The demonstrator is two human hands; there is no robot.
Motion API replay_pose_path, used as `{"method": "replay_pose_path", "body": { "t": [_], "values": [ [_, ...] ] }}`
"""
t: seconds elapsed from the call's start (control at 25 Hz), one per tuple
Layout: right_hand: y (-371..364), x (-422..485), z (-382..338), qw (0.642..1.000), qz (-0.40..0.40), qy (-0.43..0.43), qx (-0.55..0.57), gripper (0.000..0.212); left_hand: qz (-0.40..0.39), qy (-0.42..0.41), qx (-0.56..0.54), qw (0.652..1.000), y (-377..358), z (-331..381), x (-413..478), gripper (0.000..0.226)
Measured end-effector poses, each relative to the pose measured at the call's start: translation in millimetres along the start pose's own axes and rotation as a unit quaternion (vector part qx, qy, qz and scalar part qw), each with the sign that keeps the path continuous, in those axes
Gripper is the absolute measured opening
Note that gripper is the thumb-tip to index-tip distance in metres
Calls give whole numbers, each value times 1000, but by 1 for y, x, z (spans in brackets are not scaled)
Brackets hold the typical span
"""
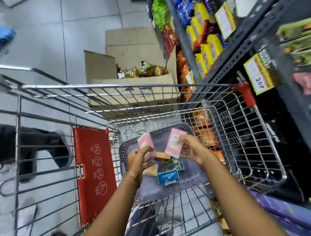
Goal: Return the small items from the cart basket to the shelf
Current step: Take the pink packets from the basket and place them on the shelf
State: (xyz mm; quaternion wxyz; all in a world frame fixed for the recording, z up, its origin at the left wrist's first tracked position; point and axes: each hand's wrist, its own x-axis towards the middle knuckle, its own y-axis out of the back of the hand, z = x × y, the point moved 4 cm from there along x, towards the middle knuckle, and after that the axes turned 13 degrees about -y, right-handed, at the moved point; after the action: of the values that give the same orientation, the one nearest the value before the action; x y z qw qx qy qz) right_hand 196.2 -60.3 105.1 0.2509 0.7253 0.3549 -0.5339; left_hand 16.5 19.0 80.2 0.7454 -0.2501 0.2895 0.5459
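Shiny bare-metal wire cart (223,110) with glossy red plastic seat flap (94,168); matt perforated grey plastic basket (193,175); glossy pink packets (175,144); matt brown cardboard box (133,44); smooth grey floor tiles (85,6)

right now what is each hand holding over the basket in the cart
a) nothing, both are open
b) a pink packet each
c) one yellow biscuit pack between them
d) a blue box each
b: the left hand and the right hand each grip a pink packet above the grey basket, while a blue box lies inside it.
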Motion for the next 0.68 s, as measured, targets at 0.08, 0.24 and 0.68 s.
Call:
{"method": "replay_pose_path", "body": {
  "t": [0.08, 0.24, 0.68],
  "values": [
    [14, -41, -2, 990, 44, 124, 48, 30, -60, -46, 13, 997, -16, 29, -30, 27],
    [34, -121, 22, 919, 185, 348, 26, 50, -132, -136, 47, 981, -50, 77, -99, 34],
    [133, -340, 165, 578, 598, 549, -86, 34, -423, -299, 31, 855, -164, 83, -314, 48]
  ]
}}
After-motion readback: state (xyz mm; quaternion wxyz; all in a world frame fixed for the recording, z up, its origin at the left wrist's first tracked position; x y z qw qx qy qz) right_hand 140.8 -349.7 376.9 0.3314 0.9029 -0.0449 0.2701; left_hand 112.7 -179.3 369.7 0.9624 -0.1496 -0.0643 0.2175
